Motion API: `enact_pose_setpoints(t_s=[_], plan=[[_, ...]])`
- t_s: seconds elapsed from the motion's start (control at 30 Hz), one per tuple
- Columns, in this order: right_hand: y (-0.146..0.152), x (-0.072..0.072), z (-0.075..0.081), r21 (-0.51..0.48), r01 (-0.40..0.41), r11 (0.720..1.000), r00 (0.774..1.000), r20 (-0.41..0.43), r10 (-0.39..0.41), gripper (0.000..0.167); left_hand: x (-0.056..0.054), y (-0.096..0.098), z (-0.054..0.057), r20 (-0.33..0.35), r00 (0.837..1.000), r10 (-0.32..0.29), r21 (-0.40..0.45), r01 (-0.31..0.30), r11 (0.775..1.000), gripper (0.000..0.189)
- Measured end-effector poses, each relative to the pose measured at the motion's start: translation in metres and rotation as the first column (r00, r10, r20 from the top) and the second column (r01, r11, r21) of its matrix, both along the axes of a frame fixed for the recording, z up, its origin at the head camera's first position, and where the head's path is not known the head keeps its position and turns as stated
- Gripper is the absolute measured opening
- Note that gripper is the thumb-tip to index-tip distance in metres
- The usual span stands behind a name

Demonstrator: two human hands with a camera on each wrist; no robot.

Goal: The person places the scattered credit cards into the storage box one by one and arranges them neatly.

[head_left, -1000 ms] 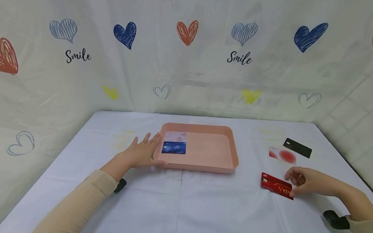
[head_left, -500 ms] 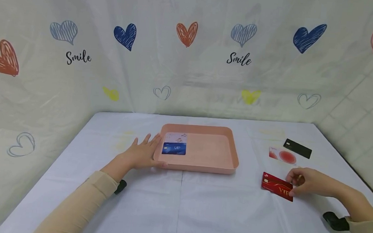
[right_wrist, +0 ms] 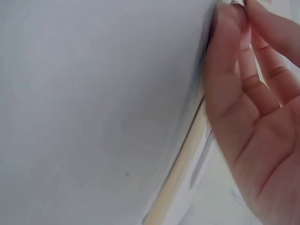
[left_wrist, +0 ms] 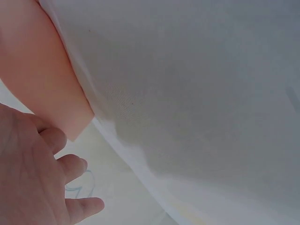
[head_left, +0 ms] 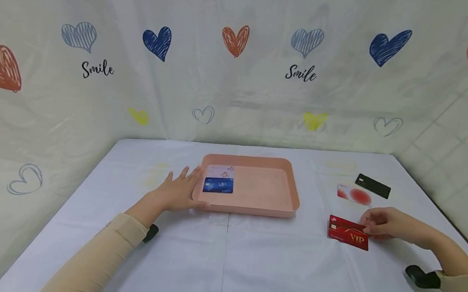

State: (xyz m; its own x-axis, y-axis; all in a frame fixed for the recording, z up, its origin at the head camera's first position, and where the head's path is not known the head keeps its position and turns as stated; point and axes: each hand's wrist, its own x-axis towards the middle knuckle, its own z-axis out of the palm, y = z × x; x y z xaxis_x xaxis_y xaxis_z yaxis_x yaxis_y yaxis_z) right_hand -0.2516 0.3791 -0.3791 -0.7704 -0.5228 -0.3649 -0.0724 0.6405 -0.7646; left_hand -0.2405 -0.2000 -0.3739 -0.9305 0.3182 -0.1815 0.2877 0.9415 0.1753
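In the head view my left hand (head_left: 176,195) rests, fingers spread, against the left side of a shallow pink tray (head_left: 265,189). The left wrist view has the same hand (left_wrist: 33,173) at the tray's outer wall (left_wrist: 47,70). Inside the tray, at its left end, lie a blue VIP card (head_left: 218,187) and a pale patterned card (head_left: 220,170). Over on the right, my right hand (head_left: 400,229) pinches the upper right corner of a red VIP card (head_left: 344,231) between thumb and fingers. In the right wrist view the hand (right_wrist: 267,112) hides most of what it pinches.
Beyond the right hand lie a black card (head_left: 373,185) and a white card with a red circle (head_left: 355,195). A white cloth (head_left: 270,263) covers the table. Behind it hangs a curtain (head_left: 263,88) printed with hearts.
My right hand's thumb and fingers have shifted up along the red card to its upper right corner, uncovering the VIP lettering. The left hand and the tray stay put.
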Motion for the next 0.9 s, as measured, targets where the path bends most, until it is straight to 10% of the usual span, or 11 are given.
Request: enact_pose_setpoints(t_s=[0.6, 0.9], plan=[[0.023, -0.014, -0.006, -0.247, 0.086, 0.965, 0.970, 0.240, -0.025, 0.031, 0.000, 0.001, 0.001, -0.002, 1.000, -0.001, 0.004, 0.001, 1.000, 0.114], [0.031, -0.016, -0.002, -0.488, 0.312, 0.815, 0.871, 0.490, -0.039, 0.044, 0.000, 0.001, 0.000, 0.002, 1.000, -0.002, 0.004, 0.002, 1.000, 0.114]])
